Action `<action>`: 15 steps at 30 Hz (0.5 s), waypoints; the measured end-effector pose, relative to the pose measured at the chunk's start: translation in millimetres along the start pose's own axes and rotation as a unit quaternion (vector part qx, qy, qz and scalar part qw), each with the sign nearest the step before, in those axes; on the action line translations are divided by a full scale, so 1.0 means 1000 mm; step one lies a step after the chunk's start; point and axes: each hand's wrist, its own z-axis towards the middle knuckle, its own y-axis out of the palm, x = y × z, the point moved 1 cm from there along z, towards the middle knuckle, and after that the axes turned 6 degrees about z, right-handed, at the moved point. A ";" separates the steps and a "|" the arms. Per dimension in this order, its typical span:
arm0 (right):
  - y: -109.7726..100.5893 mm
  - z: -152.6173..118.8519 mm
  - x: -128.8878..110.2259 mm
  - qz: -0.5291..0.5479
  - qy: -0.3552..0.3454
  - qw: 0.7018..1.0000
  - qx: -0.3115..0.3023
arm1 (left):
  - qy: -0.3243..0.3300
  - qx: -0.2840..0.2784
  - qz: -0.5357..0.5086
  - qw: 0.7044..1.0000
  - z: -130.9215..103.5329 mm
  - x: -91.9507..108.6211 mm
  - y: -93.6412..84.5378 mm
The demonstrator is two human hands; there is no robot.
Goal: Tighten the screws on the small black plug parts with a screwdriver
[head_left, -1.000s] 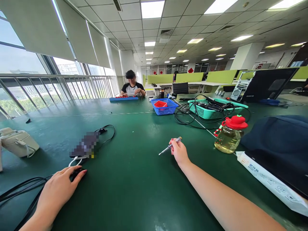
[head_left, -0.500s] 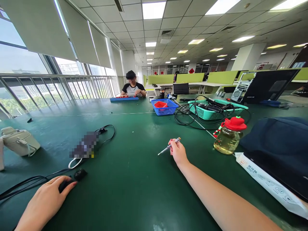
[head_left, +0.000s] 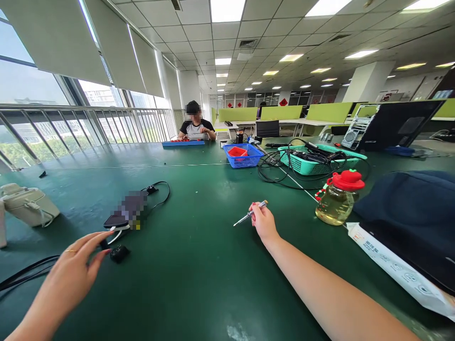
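Note:
My right hand (head_left: 262,220) is closed around a thin screwdriver (head_left: 242,219), its metal shaft slanting down to the left above the green table (head_left: 199,274). On the left, my left hand (head_left: 80,260) has its thumb and fingers around a small black object (head_left: 104,244), mostly hidden by the hand. Just right of those fingertips lies a black block-like piece (head_left: 120,254). Beyond it rests a dark phone-like device (head_left: 122,213), partly blurred out, with a white loop and a black cable. Black cables (head_left: 28,272) run in from the left edge, behind my left hand.
A jar with a red lid (head_left: 336,201), a dark blue bag (head_left: 412,203) and a white package (head_left: 391,270) stand to the right. Farther back are a blue basket (head_left: 245,160) and a green basket of cables (head_left: 313,163). Another person (head_left: 195,125) sits across the table.
My left hand has risen and moved slightly forward, its fingers straighter, with the small black object moving along. My right hand and the screwdriver have stayed nearly still.

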 end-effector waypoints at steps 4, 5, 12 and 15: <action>0.000 0.000 -0.001 0.003 0.003 1.000 0.007 | 0.120 -0.051 -0.022 0.991 0.013 0.029 0.012; 0.000 0.000 -0.001 0.003 0.003 1.000 0.008 | 0.134 -0.068 -0.015 0.989 0.014 0.031 0.018; 0.000 0.001 0.000 -0.004 -0.003 1.000 -0.006 | 0.133 -0.097 0.024 0.986 0.009 0.028 0.034; 0.000 0.002 0.002 -0.007 -0.004 1.000 -0.009 | 0.118 -0.101 0.008 0.988 0.010 0.025 0.035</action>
